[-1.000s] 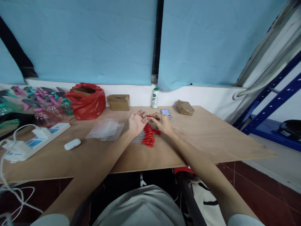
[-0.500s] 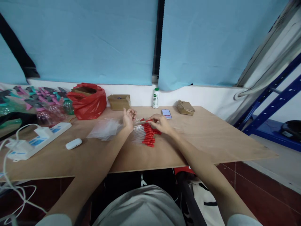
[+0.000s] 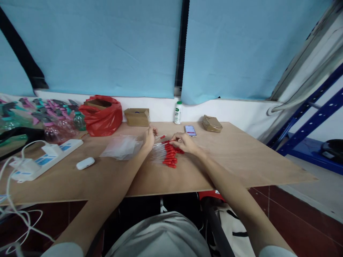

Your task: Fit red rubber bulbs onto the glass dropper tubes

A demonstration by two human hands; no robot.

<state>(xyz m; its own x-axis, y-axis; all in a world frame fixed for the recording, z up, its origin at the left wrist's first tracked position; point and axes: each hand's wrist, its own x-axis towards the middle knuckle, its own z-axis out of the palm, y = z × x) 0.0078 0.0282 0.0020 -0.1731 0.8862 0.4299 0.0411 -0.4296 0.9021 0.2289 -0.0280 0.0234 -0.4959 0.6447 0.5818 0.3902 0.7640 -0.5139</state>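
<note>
The droppers (image 3: 170, 156) lie piled on the bench (image 3: 235, 160), red ends rightward, clear stems leftward. At the pile's far edge the right hand (image 3: 183, 141) pinches one red end; a light, level grip should keep its stem parallel with the rest. The left hand (image 3: 150, 138) curls beside the stems, its hold impossible to tell; its forearm should best avoid dragging the nearby clear bags (image 3: 120, 147).
</note>
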